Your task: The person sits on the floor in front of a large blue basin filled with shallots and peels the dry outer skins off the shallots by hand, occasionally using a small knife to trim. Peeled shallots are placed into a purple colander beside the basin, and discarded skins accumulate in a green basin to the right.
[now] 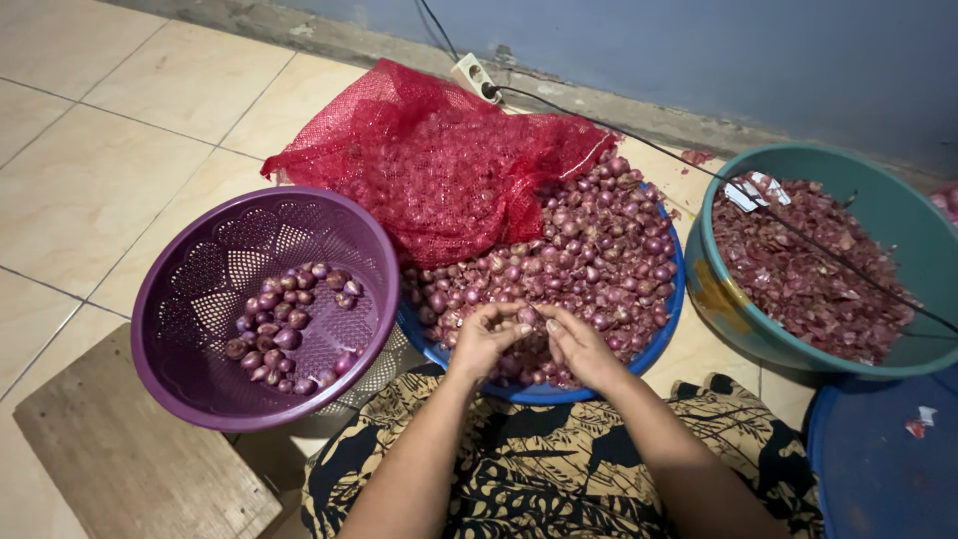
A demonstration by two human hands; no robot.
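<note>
Shallots [589, 265] fill a blue basin [661, 337] on a tiled floor [120, 150], directly ahead at twelve o'clock from the person's lap. Both hands meet just above the near edge of this heap. Left hand [486, 337] and right hand [579, 344] face each other, fingers curled narrowly inward, fingertips pinching one small shallot [527, 316] between them. Whether it is partly peeled cannot be told.

A red mesh sack [439, 160] lies slumped over the far left part of the heap, toward eleven o'clock. At nine o'clock, touching the blue basin's rim, a purple perforated colander [205, 284] holds a small cluster of darker, smooth bulbs [289, 324] near its bottom. It rests partly on a wooden board [130, 459] at seven o'clock.

At two to three o'clock, a teal tub [723, 299] holds reddish papery skins [808, 269]. A black cable [649, 140] runs from a white plug socket [475, 76] by the wall at twelve o'clock across this tub. At four o'clock, a blue lid-like surface [878, 469] shows a few scraps. A black and tan patterned cloth [559, 469] covers the person's lap at six o'clock.
</note>
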